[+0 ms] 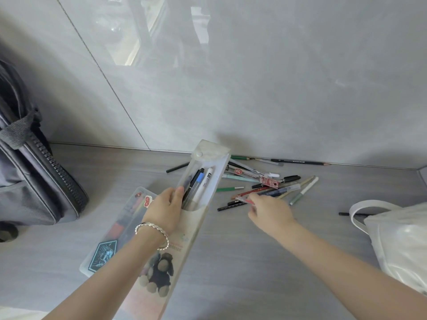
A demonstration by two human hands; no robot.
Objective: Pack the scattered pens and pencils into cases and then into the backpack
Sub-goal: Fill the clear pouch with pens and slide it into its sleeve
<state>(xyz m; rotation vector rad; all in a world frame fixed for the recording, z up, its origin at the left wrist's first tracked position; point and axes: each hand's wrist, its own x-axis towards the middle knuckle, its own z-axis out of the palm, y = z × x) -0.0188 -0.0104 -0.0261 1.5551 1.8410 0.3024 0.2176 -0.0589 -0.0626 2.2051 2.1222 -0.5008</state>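
1. Pens and pencils (265, 184) lie in a loose heap on the floor (231, 262), near the wall, ahead and to the right. Most have their long axes running roughly left to right. A few more lie along the foot of the wall, and one dark pencil (349, 214) lies apart beside the white bag (402, 239).
2. The left hand (166, 210) grips a translucent case (205, 181) at mid-length, thumb on its front face. The case is tilted up, and its long axis runs from near-left to far-right. Its flap (212, 150) stands open at the far end. Several pens already sit inside.
3. The right hand (270, 214) is at the near edge of the heap, fingers curled. Its fingertips pinch a red pen (243, 200) near one end. The picture is slightly blurred there, so firmness of grip cannot be judged.
4. Governing relation: the heap is to the right of the case and just beyond the right hand, so the right hand is the nearer one. The case mouth appears to be at the far end, just left of the heap.
5. Judgement: the red pen lies crosswise to the case and would need turning in line with the case axis before it can enter.
6. A second case (108, 239) lies flat under the left forearm. The backpack (34, 181) stands well to the left, nearer the left hand.
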